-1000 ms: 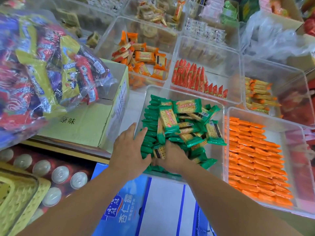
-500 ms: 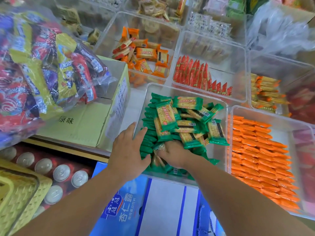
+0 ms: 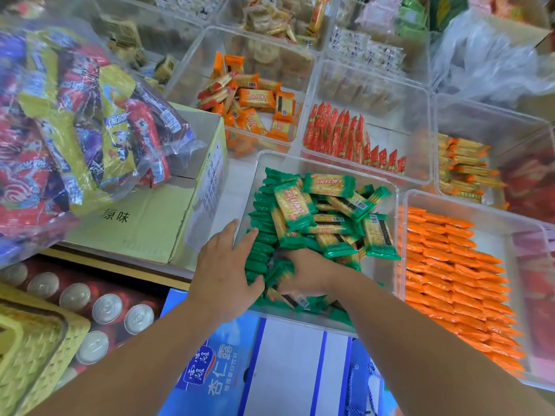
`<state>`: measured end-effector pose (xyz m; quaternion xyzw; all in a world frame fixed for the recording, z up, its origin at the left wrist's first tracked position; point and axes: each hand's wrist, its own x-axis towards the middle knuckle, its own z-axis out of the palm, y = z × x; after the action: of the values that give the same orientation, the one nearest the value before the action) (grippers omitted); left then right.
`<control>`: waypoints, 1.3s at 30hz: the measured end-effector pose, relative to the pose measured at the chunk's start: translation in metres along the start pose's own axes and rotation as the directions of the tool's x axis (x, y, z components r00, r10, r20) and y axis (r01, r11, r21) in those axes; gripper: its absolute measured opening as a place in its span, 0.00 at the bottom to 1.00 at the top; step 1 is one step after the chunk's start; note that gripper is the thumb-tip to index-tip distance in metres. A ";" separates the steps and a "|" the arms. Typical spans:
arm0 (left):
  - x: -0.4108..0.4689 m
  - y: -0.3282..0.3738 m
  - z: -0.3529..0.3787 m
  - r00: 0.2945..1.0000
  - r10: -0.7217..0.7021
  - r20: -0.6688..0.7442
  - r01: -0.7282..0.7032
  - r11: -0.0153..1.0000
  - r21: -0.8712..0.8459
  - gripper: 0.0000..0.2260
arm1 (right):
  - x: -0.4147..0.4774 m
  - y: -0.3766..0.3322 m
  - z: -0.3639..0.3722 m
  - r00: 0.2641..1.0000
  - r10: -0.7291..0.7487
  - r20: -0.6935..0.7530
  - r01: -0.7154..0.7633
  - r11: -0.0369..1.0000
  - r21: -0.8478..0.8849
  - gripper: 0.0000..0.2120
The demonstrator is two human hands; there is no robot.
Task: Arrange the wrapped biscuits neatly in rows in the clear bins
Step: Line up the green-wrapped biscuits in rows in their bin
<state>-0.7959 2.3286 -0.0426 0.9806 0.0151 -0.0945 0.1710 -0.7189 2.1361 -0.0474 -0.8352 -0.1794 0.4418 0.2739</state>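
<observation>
Flat left hand braces my standing row of green biscuits; right hand, grip hidden in the loose pile, should slot packets upright against it.

the green film-wrapped biscuits in the near middle have smooth, glossy plastic wrappers. their clear hard plastic bin looks smooth and shiny. on the right, the orange film-wrapped biscuits have the same gloss. the pale yellow cardboard box on the left is matt. the clear crinkled plastic bag above it is shiny. the round silver can tops, near left, are dull metal.
</observation>
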 end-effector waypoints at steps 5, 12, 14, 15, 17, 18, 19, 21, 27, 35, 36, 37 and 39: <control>0.000 -0.001 0.001 1.000 0.002 -0.004 -0.002 1.000 -0.010 0.39 | -0.026 0.011 0.012 0.987 -0.103 -0.126 0.090 0.990 -0.105 0.30; -0.001 -0.001 0.002 1.000 0.013 -0.013 -0.014 1.000 -0.013 0.38 | -0.039 0.013 0.038 0.960 -0.080 -0.270 0.098 0.994 0.053 0.26; 0.000 -0.001 0.001 1.000 0.013 -0.012 -0.013 1.000 -0.006 0.38 | -0.038 0.010 0.037 0.966 -0.054 -0.253 0.050 0.998 -0.025 0.24; 0.000 -0.001 0.001 1.000 0.012 -0.012 -0.012 1.000 -0.001 0.37 | -0.037 0.008 0.038 0.974 -0.033 -0.224 0.016 0.997 -0.076 0.24; 0.000 -0.001 0.001 1.000 0.012 -0.013 -0.012 1.000 0.007 0.36 | -0.036 0.004 0.039 0.983 -0.003 -0.185 -0.009 0.998 -0.064 0.23; 0.000 -0.001 0.001 1.000 0.014 -0.014 -0.014 1.000 0.008 0.35 | -0.036 0.001 0.040 0.984 0.002 -0.180 -0.002 1.000 0.001 0.22; 0.000 -0.001 0.002 1.000 0.017 -0.014 -0.017 1.000 0.007 0.35 | -0.037 -0.001 0.041 0.983 0.005 -0.184 0.008 0.998 0.069 0.20; 0.000 -0.003 0.003 1.000 0.019 -0.012 -0.019 1.000 0.009 0.34 | -0.038 -0.003 0.040 0.983 0.038 -0.180 -0.002 0.981 0.196 0.17; -0.001 -0.003 0.003 1.000 0.027 -0.011 -0.027 1.000 0.001 0.33 | -0.042 0.000 0.036 0.980 0.151 -0.132 -0.059 0.847 0.528 0.20; -0.005 0.002 0.000 0.922 0.303 -0.243 -0.290 0.953 0.087 0.18 | -0.044 0.003 0.043 0.947 0.116 -0.298 -0.046 0.972 0.231 0.36; -0.006 0.002 0.000 0.886 0.381 -0.265 -0.366 0.925 0.103 0.16 | -0.044 0.001 0.044 0.939 0.099 -0.330 -0.039 0.982 0.183 0.35; -0.005 0.003 -0.002 0.862 0.438 -0.256 -0.421 0.899 0.122 0.15 | -0.044 0.000 0.044 0.929 0.087 -0.359 -0.040 0.990 0.137 0.34; -0.003 0.007 -0.005 0.859 0.480 -0.178 -0.455 0.875 0.164 0.16 | -0.043 -0.004 0.042 0.913 0.095 -0.397 -0.104 0.995 -0.002 0.30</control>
<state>-0.7979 2.3235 -0.0348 0.9675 -0.2106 0.0549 0.1287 -0.7776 2.1287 -0.0370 -0.9184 -0.0827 0.2749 0.2723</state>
